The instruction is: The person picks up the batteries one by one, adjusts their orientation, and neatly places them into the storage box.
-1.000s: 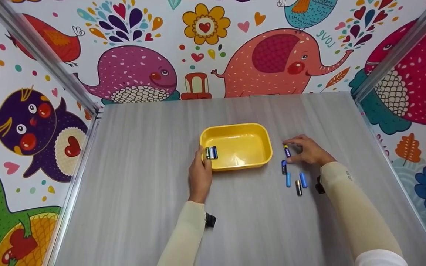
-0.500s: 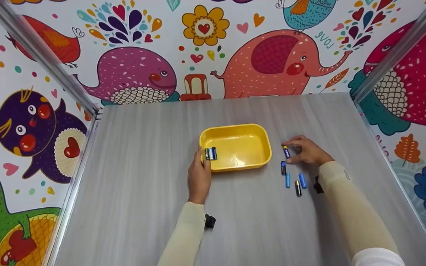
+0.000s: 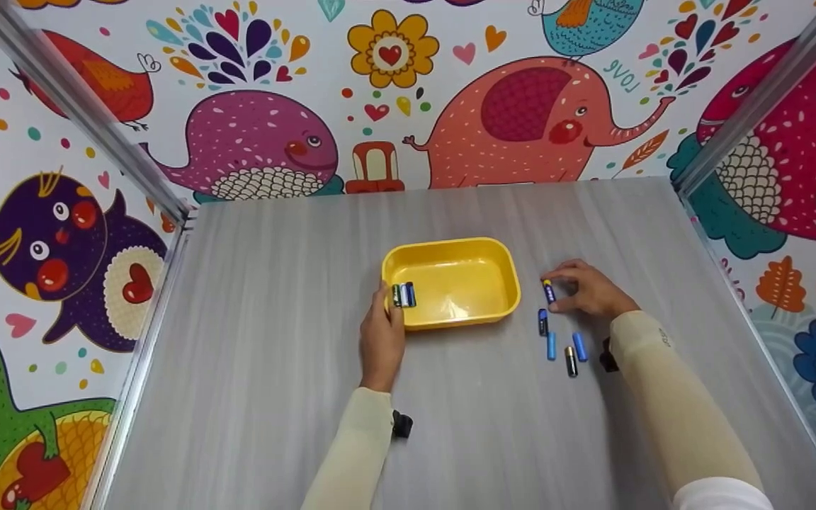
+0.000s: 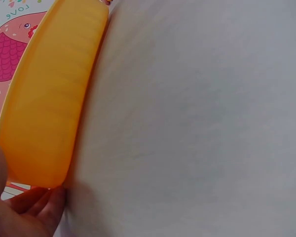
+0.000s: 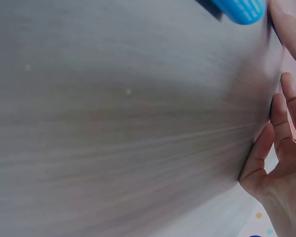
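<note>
A yellow plastic tray (image 3: 450, 323) stands on the table. My left hand (image 3: 382, 347) grips its near left corner; in the left wrist view the fingers (image 4: 52, 210) curl round the outside of the tray wall (image 4: 49, 98). A small row of batteries (image 3: 404, 295) lies in the tray beside that hand. To the right of the tray, my right hand (image 3: 588, 290) pinches a dark blue battery with a yellow end (image 3: 549, 291) lengthwise between thumb and index finger, at table level. In the right wrist view the remaining fingers (image 5: 281, 118) rest against the table, and that battery is hidden.
Near the right hand lie more loose batteries: a dark blue one (image 3: 542, 322), a light blue one (image 3: 551, 346), a blue one (image 3: 579, 347) and a black and gold one (image 3: 571, 361). Patterned walls and metal posts (image 3: 755, 106) bound the grey table (image 3: 273, 319).
</note>
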Tool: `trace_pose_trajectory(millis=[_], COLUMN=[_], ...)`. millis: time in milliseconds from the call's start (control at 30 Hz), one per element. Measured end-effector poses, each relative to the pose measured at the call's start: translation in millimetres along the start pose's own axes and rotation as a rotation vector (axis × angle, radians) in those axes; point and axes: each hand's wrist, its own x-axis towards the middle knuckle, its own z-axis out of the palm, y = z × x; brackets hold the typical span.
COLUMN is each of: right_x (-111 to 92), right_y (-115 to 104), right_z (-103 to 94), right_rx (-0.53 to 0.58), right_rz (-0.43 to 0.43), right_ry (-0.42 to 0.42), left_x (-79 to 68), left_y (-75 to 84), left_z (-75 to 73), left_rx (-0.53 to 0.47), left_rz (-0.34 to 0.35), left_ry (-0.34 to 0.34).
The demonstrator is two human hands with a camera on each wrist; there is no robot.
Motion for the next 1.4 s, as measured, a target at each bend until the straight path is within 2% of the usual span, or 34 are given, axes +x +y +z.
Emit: trace_pose_trajectory(millis=[300, 567, 667, 833, 933, 1167, 1400], right_x=[-1, -6, -8, -10, -10, -8, -6], right_y=[0, -2, -9, -34, -51, -84, -108], right_z=[1.2, 2.6, 2.7, 3.3, 6.5, 17.5, 26.6], right_rx=[0.011, 0.103, 0.136, 0.188, 0.212, 0.252, 0.324], right_rz=[-0.027, 0.006, -0.001, -0.01, -0.05, -0.235, -0.298], right_ry=[0.035, 0.103, 0.134, 0.212, 0.26, 0.288, 0.27], left_x=[-0.8, -0.9, -0.6, -0.4, -0.5, -1.7, -1.2], left_y=[-0.5, 1.4, 0.8, 0.0, -0.3, 0.1, 1.4], left_z=[-1.7, -0.7, -0.4, -0.7, -0.6, -0.7, -2.0], left_rx=[0.003, -0.015, -0.012, -0.011, -0.013, -0.001, 0.01], left_rz=[0.051, 0.018, 0.01, 0.018, 0.013, 0.01, 0.033], left_ry=[0.022, 0.007, 0.009, 0.011, 0.005, 0.002, 0.017])
